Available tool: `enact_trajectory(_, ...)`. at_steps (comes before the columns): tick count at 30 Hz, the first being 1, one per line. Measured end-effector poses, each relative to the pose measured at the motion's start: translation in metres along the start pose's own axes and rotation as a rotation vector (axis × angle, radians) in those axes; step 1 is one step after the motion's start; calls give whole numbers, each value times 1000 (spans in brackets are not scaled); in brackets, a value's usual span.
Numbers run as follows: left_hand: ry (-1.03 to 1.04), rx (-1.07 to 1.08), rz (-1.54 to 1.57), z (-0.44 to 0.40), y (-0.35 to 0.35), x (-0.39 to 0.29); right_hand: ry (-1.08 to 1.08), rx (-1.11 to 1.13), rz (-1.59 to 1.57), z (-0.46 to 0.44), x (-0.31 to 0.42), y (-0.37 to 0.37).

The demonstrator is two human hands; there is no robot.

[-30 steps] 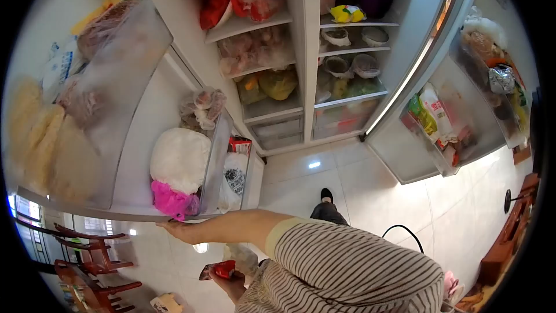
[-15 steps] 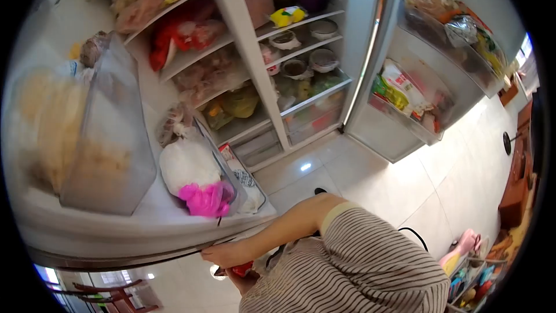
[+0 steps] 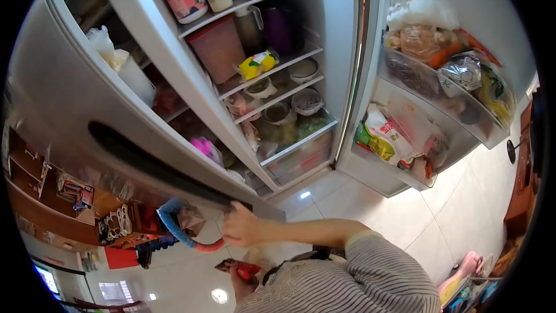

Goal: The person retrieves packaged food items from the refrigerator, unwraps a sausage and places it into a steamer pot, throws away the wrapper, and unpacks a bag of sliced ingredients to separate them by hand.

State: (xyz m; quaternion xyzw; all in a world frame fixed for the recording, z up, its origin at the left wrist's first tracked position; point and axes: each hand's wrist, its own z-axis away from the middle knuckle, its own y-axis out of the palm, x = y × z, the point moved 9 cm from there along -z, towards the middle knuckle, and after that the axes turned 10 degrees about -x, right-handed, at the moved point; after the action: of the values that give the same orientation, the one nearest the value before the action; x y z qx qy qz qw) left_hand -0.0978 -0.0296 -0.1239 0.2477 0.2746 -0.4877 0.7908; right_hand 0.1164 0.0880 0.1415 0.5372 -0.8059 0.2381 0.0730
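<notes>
"Taking it from the left, what's beside you?"

"The left refrigerator door (image 3: 145, 136) slants across your view, its dark handle (image 3: 139, 159) running along the outer face."

"And your hands?"

"Below that door's near end, your left hand (image 3: 239, 281) is clenched around a red packet (image 3: 249, 270), apart from the door. Just above it, your right hand (image 3: 240, 229) touches the door by the handle's end, fingers partly curled; I cannot tell whether they grip it."

"What's right of that door?"

"First, your refrigerator compartment (image 3: 336, 17), just beyond the door, with a yellow packet (image 3: 258, 65) on one shelf and a plastic-covered bowl (image 3: 307, 102) lower down. Well to the right of the left door, you have the right door (image 3: 480, 17) swung wide too, a white-and-green packet (image 3: 385, 133) in its lower bin and a foil bundle (image 3: 461, 71) in the upper one."
</notes>
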Motion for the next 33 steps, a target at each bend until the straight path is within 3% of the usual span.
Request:
enact_trajectory(2,-223,-129,91,18,46,6,114,-40,-36,-13,-43,-13)
enact_trajectory(3,-117,-98,131,34,84,-12,140,-108,-29,-21,-60,-23)
enact_trajectory(4,-219,-143,164,31,93,-4,194,-172,-91,-27,-79,-29)
enact_trajectory(6,-233,-118,117,34,124,-8,229,-201,-62,-38,-115,-29)
enact_trajectory(9,-256,-63,120,37,164,-12,528,-166,-192,-52,-170,-28)
enact_trajectory(19,-107,105,100,21,208,-34,630,-280,-224,-33,-173,-45)
enact_trajectory(20,-129,106,135,19,209,-34,836,-235,-267,-15,-182,-45)
enact_trajectory(23,-144,135,167,1,207,-24,976,-278,-272,41,-202,-49)
enact_trajectory(28,-153,156,166,-22,220,6,1194,-90,-134,150,-240,-40)
enact_trajectory(31,-287,16,55,-41,204,42,1378,6,-115,221,-255,-30)
enact_trajectory(33,-357,42,26,-47,210,62,1468,38,-130,269,-269,-24)
